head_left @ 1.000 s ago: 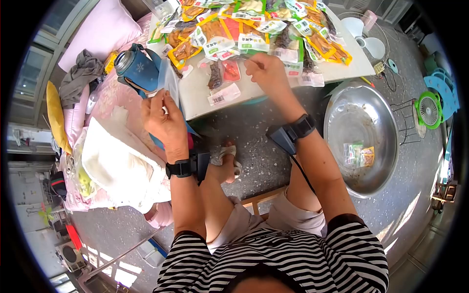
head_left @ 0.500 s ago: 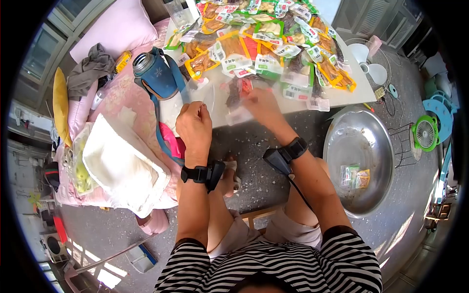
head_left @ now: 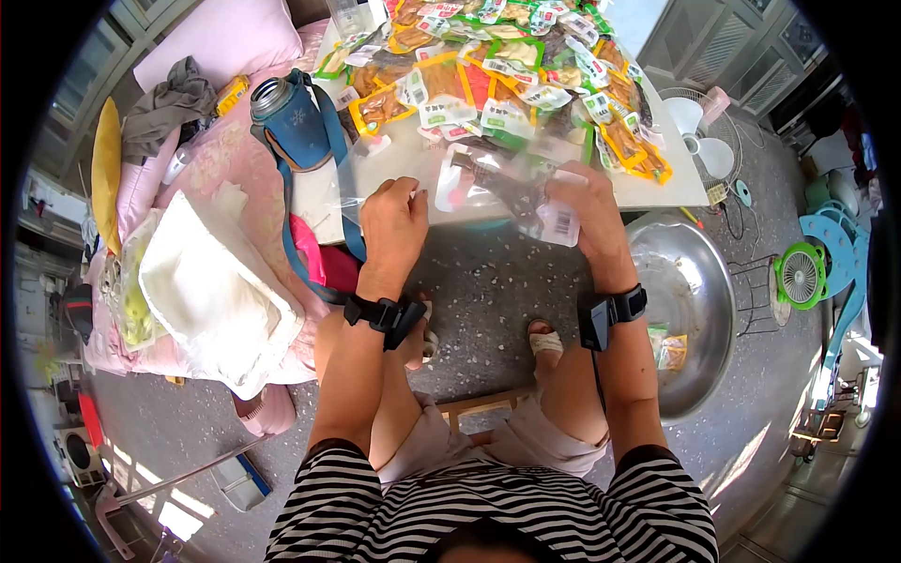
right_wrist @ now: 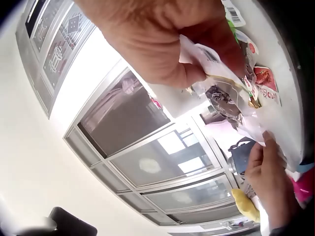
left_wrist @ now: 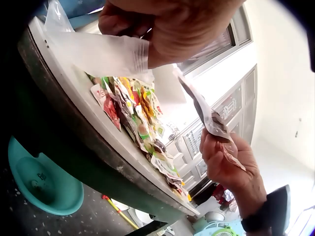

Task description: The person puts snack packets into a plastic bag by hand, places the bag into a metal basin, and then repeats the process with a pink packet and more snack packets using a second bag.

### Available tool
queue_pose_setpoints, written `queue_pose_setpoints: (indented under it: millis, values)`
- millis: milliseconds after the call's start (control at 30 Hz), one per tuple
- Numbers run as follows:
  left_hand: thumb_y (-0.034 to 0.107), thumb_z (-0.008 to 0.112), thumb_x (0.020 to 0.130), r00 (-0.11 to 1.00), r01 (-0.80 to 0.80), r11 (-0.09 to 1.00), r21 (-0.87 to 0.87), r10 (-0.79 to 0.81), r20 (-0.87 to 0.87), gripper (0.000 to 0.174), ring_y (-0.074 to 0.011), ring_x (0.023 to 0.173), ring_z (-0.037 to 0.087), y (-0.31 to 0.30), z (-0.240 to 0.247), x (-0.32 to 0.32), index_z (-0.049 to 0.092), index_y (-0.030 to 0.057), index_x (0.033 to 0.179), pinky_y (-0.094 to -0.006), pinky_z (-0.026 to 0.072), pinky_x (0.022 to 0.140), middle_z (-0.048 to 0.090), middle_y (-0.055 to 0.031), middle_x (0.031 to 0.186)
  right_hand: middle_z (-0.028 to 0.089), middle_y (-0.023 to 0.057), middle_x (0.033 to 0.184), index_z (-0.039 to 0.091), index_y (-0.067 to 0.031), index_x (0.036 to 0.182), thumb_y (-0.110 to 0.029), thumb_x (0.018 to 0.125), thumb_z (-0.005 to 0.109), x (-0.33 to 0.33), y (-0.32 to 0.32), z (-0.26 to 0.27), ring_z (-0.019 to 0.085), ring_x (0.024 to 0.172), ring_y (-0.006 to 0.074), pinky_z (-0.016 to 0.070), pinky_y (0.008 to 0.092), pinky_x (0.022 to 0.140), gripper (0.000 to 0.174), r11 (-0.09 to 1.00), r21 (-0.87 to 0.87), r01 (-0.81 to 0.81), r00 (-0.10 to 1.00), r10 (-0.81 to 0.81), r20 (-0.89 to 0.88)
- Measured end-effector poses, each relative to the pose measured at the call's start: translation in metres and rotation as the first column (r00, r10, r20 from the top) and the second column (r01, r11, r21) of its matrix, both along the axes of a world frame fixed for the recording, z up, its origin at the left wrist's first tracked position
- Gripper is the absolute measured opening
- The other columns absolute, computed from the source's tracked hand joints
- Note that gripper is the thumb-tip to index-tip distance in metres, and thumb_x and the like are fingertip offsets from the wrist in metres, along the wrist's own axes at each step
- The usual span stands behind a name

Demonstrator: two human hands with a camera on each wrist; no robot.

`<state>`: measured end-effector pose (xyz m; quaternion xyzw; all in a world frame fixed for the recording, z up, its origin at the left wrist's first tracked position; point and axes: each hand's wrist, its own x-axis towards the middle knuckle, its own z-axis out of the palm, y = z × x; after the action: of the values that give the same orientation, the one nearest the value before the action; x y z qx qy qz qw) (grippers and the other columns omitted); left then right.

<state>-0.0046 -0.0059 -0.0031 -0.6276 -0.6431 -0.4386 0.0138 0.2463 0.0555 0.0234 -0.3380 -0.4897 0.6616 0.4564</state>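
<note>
While I watched the feed remotely, the right hand sat at 2 o'clock in the head view, thumb and fingers pinching the label end of a clear pouch with dark contents. Pouch was up off the table, at 1 o'clock, between the 2 hands, a bit blurred. Left hand, at 11 o'clock, had curled fingers pinching a limp plastic bag; I couldn't tell whether its mouth was open. Packet pile at 12 o'clock, blue bottle at 10 o'clock, metal basin at 3 o'clock with small packets inside.

Risks, my call: only 1 end of the pouch was held, so the free end could sag or flip, and slick film could slide out of a light pinch. Floor showed right beyond the table's 6 o'clock edge, so a slip there would probably mean a drop. Bag looked thin; pinched by 1 hand, it could fold closed or snag the pouch's corners. Packets heaped near the table's 2 o'clock edge could slide off if a forearm brushed them.
</note>
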Motion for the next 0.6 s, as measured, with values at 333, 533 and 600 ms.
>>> queue_pose_setpoints:
  millis: [333, 533, 600]
  values:
    - [0.003, 0.06, 0.078, 0.997, 0.071, 0.997, 0.021, -0.071, 0.027, 0.01, -0.0377, 0.063, 0.058, 0.0, 0.001, 0.015, 0.062, -0.0004, 0.087, -0.0432, 0.0456, 0.057, 0.059, -0.0178, 0.072, 0.067, 0.0039, 0.085, 0.065, 0.0011, 0.1, -0.005, 0.084, 0.064, -0.028, -0.018, -0.017, 0.06, 0.074, 0.008, 0.0484, 0.0226, 0.066, 0.018, 0.998, 0.054, -0.033, 0.986, 0.024, 0.164]
    - [0.0, 0.059, 0.079, 0.986, 0.165, 0.984, 0.063, -0.163, -0.03, 0.015, -0.0366, 0.063, 0.058, -0.006, 0.002, 0.033, 0.063, -0.0013, 0.093, -0.0409, 0.0458, 0.057, 0.059, -0.018, 0.075, 0.066, 0.0059, 0.094, 0.062, 0.0021, 0.109, -0.01, 0.087, 0.063, -0.062, -0.01, -0.046, 0.063, 0.078, 0.0135, 0.0524, 0.0269, 0.07, 0.025, 0.975, -0.176, -0.136, 0.975, 0.101, -0.196]
    - [0.0, 0.059, 0.079, 0.988, 0.149, 0.988, 0.046, -0.148, -0.031, 0.014, -0.0368, 0.063, 0.058, -0.005, -0.001, 0.033, 0.063, -0.0013, 0.092, -0.041, 0.0455, 0.056, 0.059, -0.0179, 0.075, 0.066, 0.005, 0.092, 0.062, 0.0006, 0.109, -0.012, 0.087, 0.063, -0.073, -0.012, -0.047, 0.063, 0.076, 0.0128, 0.0521, 0.0269, 0.068, 0.026, 0.955, -0.227, -0.189, 0.974, 0.153, -0.167]
